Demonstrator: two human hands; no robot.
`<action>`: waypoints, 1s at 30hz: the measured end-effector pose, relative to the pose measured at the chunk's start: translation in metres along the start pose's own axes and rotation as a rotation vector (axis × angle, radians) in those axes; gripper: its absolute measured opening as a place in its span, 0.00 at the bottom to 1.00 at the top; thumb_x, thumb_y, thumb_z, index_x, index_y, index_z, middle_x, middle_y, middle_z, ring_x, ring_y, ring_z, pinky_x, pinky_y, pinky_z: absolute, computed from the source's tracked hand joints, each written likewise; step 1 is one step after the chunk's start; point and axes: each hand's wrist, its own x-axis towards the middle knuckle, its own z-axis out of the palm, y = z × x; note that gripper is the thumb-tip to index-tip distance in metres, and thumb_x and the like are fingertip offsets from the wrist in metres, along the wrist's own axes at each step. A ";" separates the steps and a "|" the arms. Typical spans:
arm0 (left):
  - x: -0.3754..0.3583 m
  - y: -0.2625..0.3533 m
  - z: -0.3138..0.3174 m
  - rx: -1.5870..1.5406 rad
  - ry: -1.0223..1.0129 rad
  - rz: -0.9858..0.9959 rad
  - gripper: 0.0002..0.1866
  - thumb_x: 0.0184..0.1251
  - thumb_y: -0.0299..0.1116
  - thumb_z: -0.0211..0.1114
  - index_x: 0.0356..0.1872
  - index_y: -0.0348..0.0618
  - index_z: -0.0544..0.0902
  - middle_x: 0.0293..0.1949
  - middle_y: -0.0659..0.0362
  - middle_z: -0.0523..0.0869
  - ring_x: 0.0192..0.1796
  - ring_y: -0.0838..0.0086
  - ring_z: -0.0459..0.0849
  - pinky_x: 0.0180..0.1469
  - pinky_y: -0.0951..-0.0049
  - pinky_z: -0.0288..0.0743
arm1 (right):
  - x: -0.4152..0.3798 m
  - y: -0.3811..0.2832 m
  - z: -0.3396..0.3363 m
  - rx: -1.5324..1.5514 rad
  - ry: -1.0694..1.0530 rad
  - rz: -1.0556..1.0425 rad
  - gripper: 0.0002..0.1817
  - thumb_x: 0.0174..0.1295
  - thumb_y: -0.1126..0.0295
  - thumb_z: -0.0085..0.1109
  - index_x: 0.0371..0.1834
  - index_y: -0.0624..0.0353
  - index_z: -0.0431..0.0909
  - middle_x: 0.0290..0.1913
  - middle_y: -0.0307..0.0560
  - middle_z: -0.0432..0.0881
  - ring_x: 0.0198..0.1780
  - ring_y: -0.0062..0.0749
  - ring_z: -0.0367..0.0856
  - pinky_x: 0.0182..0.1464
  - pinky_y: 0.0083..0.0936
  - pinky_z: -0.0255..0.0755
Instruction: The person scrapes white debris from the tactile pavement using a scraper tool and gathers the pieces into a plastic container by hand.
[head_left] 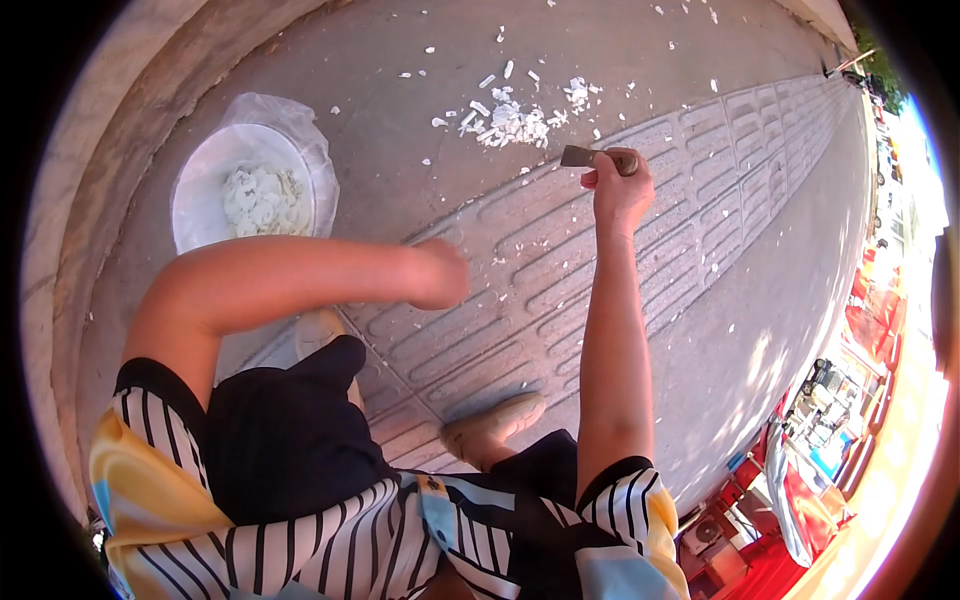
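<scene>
My right hand (622,195) is wrapped round the short handle of a scraper (576,156); its flat dark blade points left, over the pavement. Just beyond the blade lies a loose pile of white chips (513,124). My left hand (438,274) is somewhat blurred and curled like a fist in front of my body, above the ridged paving. Its fingers are turned under, so anything inside them is hidden. To the left stands a white bucket (183,205) with a clear plastic bag round its rim, partly filled with white pieces (265,200).
White scraps lie scattered over the pavement (375,60). A strip of ridged tiles (560,270) runs up to the right. A stone ledge (75,200) curves along the left. My shoe (495,425) rests on the tiles. Red coverings (790,480) and stacked goods stand at far right.
</scene>
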 end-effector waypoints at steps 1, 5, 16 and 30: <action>-0.002 0.002 -0.002 -0.007 -0.005 0.003 0.08 0.52 0.27 0.58 0.27 0.38 0.86 0.32 0.49 0.87 0.40 0.56 0.87 0.38 0.59 0.81 | -0.003 -0.010 0.001 0.017 -0.013 -0.005 0.04 0.51 0.76 0.58 0.30 0.64 0.79 0.34 0.47 0.76 0.22 0.32 0.83 0.26 0.27 0.75; 0.001 -0.006 0.011 0.031 0.052 0.037 0.08 0.53 0.28 0.58 0.29 0.38 0.85 0.33 0.50 0.86 0.40 0.55 0.86 0.39 0.58 0.80 | 0.008 -0.008 0.010 -0.023 -0.075 -0.018 0.06 0.52 0.76 0.59 0.33 0.64 0.80 0.36 0.47 0.76 0.23 0.32 0.83 0.27 0.27 0.75; -0.006 -0.008 0.016 -0.041 0.033 -0.001 0.08 0.56 0.30 0.56 0.29 0.38 0.82 0.37 0.49 0.84 0.45 0.56 0.83 0.43 0.57 0.78 | 0.063 0.009 0.009 0.066 -0.013 -0.112 0.11 0.54 0.72 0.64 0.40 0.62 0.82 0.40 0.45 0.76 0.27 0.29 0.84 0.33 0.24 0.78; -0.008 -0.014 0.014 -0.039 0.132 -0.004 0.07 0.56 0.29 0.56 0.28 0.38 0.81 0.34 0.49 0.83 0.42 0.58 0.84 0.40 0.59 0.79 | 0.047 -0.008 0.026 -0.251 -0.166 -0.396 0.13 0.52 0.67 0.68 0.42 0.55 0.84 0.41 0.46 0.81 0.42 0.43 0.81 0.46 0.32 0.75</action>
